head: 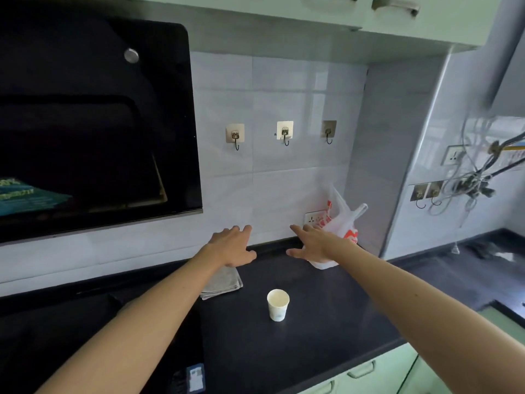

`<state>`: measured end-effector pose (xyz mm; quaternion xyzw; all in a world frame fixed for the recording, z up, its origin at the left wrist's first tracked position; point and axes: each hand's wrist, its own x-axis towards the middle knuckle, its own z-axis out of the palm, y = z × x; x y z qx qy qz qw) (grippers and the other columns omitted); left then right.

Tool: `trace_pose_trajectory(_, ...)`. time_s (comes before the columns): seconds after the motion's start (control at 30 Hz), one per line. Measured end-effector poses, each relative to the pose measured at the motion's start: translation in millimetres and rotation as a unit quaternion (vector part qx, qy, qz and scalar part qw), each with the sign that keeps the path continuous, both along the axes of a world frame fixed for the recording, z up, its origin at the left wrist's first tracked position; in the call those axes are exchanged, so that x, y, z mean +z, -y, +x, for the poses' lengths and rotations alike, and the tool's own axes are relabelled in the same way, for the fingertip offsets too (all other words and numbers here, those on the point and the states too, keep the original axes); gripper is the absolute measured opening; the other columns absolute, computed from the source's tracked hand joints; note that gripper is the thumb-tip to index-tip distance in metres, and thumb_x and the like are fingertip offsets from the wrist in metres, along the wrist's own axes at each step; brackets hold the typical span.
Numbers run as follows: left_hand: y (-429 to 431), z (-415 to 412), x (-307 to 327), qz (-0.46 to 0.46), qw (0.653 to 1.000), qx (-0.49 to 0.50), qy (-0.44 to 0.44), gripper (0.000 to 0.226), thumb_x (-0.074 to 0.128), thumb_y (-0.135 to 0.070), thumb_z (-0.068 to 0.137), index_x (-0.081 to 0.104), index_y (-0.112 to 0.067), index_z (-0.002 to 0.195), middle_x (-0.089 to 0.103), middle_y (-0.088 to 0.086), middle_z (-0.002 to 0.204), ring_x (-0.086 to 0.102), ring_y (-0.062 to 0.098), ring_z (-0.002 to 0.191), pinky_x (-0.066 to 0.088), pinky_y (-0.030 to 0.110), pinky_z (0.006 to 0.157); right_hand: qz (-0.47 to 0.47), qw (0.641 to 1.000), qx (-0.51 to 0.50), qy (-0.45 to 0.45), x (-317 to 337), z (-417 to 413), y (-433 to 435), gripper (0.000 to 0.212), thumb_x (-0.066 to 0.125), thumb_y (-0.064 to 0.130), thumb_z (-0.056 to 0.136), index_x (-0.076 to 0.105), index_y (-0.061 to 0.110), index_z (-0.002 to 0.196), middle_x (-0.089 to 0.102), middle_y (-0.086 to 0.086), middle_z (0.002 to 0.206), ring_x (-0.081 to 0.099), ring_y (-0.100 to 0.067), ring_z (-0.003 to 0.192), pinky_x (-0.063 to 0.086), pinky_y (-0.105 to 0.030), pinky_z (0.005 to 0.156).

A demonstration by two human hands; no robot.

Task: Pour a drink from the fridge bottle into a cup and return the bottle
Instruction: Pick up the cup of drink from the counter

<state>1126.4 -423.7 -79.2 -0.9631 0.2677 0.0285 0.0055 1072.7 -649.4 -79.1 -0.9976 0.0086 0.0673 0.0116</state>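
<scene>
A small white paper cup [278, 304] stands upright on the black countertop [312, 331], between my two forearms. Both arms stretch forward above the counter toward the tiled wall. My left hand [233, 246] hovers flat with its fingers spread, beyond and left of the cup. My right hand [315, 243] is also flat and spread, beyond and right of the cup. Neither hand holds anything. No bottle and no fridge are in view.
A folded grey cloth [223, 283] lies under my left wrist. A white and red plastic bag [342, 226] sits against the wall behind my right hand. A black range hood [93, 123] fills the left. Three hooks [285, 132] hang on the tiles. Tangled cables [477, 177] hang at right.
</scene>
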Motion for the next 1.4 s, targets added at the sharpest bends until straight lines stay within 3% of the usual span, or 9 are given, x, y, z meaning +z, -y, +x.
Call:
trace_pose_trajectory(0.13, -0.8, 16.6, -12.3, 0.026, 0.999, -0.025, -0.004, 0.063, 0.048, -0.044, 0.093, 0.029, -0.015, 0.146, 0.049, 0.013, 0.129, 0.052, 0.033, 0.112, 0.045, 0.042, 0.086, 0.009, 1.0, -0.019, -0.009, -4.7, 6.6, -0.5, 0.078, 0.04, 0.062, 0.096, 0.009, 0.023, 0.156, 0.032, -0.011, 0.153, 0.031, -0.036, 0.141, 0.034, -0.051, 0.11)
trace_pose_trajectory(0.53, 7.7, 54.9, -77.5, 0.057, 0.996, -0.042, -0.048, 0.066, 0.049, -0.046, 0.092, 0.03, -0.015, 0.147, 0.05, 0.014, 0.135, 0.051, 0.035, 0.122, 0.046, 0.047, 0.095, 0.048, 0.994, -0.057, -0.074, -64.0, 34.9, 26.8, 0.084, 0.037, 0.069, 0.093, 0.004, 0.027, 0.158, 0.03, -0.009, 0.156, 0.036, -0.032, 0.139, 0.036, -0.049, 0.11)
trace_pose_trajectory(0.8, 20.6, 76.0, -126.2, 0.061, 0.996, -0.018, -0.069, 0.06, 0.047, -0.047, 0.091, 0.037, -0.012, 0.139, 0.056, 0.013, 0.13, 0.053, 0.033, 0.122, 0.052, 0.044, 0.088, 0.081, 0.991, -0.035, -0.102, -96.4, 68.7, 58.8, 0.083, 0.037, 0.069, 0.093, 0.002, 0.029, 0.158, 0.025, -0.009, 0.16, 0.035, -0.033, 0.141, 0.033, -0.049, 0.113)
trace_pose_trajectory(0.97, 32.3, 80.1, -163.5, 0.048, 0.992, 0.015, -0.119, 0.071, 0.049, -0.049, 0.093, 0.026, -0.015, 0.151, 0.05, 0.011, 0.138, 0.054, 0.03, 0.12, 0.052, 0.046, 0.091, 0.134, 0.987, -0.009, -0.086, -119.7, 85.6, 76.9, 0.082, 0.039, 0.067, 0.094, 0.002, 0.03, 0.157, 0.034, -0.009, 0.152, 0.037, -0.029, 0.138, 0.033, -0.044, 0.111)
trace_pose_trajectory(1.2, 43.5, 73.8, -205.9, 0.015, 0.986, 0.056, -0.159, 0.077, 0.049, -0.05, 0.094, 0.018, -0.014, 0.155, 0.044, 0.013, 0.146, 0.048, 0.03, 0.13, 0.048, 0.047, 0.101, 0.212, 0.971, 0.024, -0.108, -161.5, 97.0, 88.4, 0.082, 0.044, 0.065, 0.093, 0.002, 0.035, 0.156, 0.032, -0.001, 0.153, 0.032, -0.024, 0.141, 0.033, -0.045, 0.113)
trace_pose_trajectory(1.4, 49.1, 71.4, -237.7, 0.008, 0.978, 0.085, -0.192, 0.076, 0.05, -0.046, 0.096, 0.017, -0.015, 0.156, 0.043, 0.011, 0.144, 0.045, 0.03, 0.13, 0.049, 0.045, 0.098, 0.234, 0.96, 0.052, -0.148, -212.4, 103.1, 90.9, 0.083, 0.047, 0.065, 0.092, 0.003, 0.037, 0.156, 0.03, 0.003, 0.155, 0.026, -0.022, 0.144, 0.032, -0.047, 0.114)
